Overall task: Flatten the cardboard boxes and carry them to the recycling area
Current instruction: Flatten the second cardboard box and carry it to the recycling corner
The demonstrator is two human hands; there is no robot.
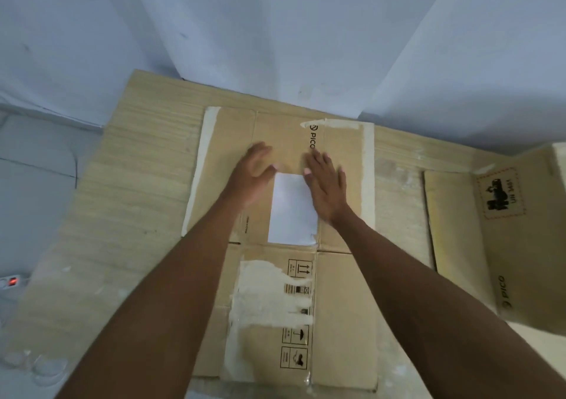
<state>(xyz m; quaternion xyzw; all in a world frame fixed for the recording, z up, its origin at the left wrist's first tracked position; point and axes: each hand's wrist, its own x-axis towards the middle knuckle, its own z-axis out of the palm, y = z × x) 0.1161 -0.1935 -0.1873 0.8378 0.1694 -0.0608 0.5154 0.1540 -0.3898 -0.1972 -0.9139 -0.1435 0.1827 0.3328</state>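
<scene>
A flattened brown cardboard box (343, 291) lies on the light wooden table (131, 184), with torn tape marks, a white label (291, 214) and "PICO" print. My left hand (254, 172) lies open, palm down, on the box's far part, left of the label. My right hand (326, 184) presses flat on the box at the label's right edge, fingers spread. A second cardboard box (502, 245) sits at the right, partly folded, with one side rising.
Pale walls meet in a corner just behind the table. A white power strip (10, 282) with a red switch lies on the grey floor at the left. Crumpled clear tape (46, 368) rests near the table's front left corner.
</scene>
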